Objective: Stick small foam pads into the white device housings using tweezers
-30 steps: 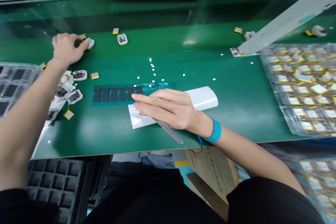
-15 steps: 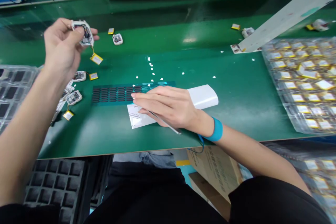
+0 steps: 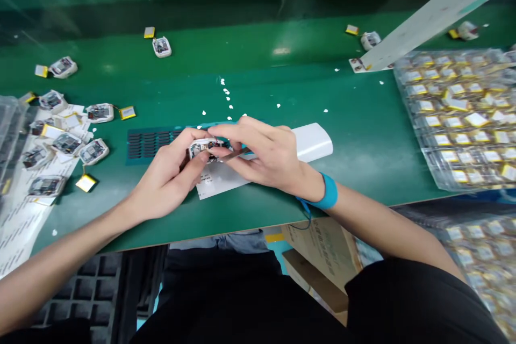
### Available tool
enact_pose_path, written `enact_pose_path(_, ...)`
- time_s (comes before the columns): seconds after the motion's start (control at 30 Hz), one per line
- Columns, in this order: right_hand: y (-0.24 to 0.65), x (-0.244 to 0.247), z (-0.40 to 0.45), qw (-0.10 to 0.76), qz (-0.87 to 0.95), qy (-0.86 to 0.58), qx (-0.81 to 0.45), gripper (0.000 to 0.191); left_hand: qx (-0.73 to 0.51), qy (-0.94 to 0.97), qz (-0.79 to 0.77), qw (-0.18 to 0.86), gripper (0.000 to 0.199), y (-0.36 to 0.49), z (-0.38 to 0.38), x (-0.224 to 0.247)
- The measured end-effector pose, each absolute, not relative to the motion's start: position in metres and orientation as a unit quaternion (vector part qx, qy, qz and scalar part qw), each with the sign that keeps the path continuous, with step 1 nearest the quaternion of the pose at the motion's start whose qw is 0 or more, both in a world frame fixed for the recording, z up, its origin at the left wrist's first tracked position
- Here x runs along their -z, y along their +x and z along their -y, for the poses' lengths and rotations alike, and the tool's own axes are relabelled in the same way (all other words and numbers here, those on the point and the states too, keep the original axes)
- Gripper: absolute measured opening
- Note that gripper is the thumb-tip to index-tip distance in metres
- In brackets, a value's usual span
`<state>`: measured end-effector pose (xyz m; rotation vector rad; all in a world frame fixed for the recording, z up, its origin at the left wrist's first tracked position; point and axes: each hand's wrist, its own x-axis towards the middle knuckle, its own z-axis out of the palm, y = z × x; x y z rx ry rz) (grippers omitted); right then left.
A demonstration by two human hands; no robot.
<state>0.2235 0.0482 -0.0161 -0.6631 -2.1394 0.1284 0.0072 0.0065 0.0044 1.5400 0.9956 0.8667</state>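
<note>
We've got our left hand [image 3: 167, 178] pinching a white gadget [image 3: 200, 146], right hand [image 3: 271, 157] pinching a metal tool [image 3: 233, 156] around its three o'clock.

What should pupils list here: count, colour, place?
Workbench: one, green, centre
Open plastic housing: one, white, left hand
Slim metal tool: one, grey, right hand
Similar housings: about eleven, white, bench
Plastic trays: three visible, clear, both sides
Flat batteries: many, yellow, bench, right trays
Ribbed sheet: one, teal, black, centre
Paper sheets: several, white, left, centre
Dots: many, white, bench
Gridded tray: one visible, black, bottom
Cardboard box: one, brown, bottom
Post: one, white, right
Wristband: one, blue, right wrist
Shirt: one, black, bottom
Hands: two, bare, centre
</note>
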Motion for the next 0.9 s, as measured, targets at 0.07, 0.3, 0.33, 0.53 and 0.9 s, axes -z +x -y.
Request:
enact_pose_path(0.07, 0.223, 0.019, -0.047, 0.426, 0.861, -0.274, -0.041, 0.023, -0.368, 0.658, -0.426, 0.500, 0.015, 0.006, -0.006, -0.004)
enact_pose_path(0.3, 0.225, 0.015, -0.047, 0.414, 0.858, -0.257, -0.163, 0.013, -0.378, 0.670, -0.447, 0.456, 0.014, 0.005, -0.002, 0.000)
enact_pose_path(0.33, 0.226, 0.014, -0.047, 0.414, 0.859, -0.255, -0.161, 0.011, -0.381, 0.665, -0.448, 0.461, 0.014, 0.005, -0.002, 0.000)
enact_pose_path(0.53, 0.228, 0.012, -0.049, 0.413, 0.864, -0.247, -0.150, 0.016, -0.406, 0.618, -0.468, 0.483, 0.020, 0.006, -0.004, -0.003)
enact_pose_path(0.9, 0.222, 0.004, -0.047, 0.453, 0.790, -0.301, -0.284, 0.009, -0.394, 0.656, -0.453, 0.457, 0.023, 0.008, -0.003, -0.012)
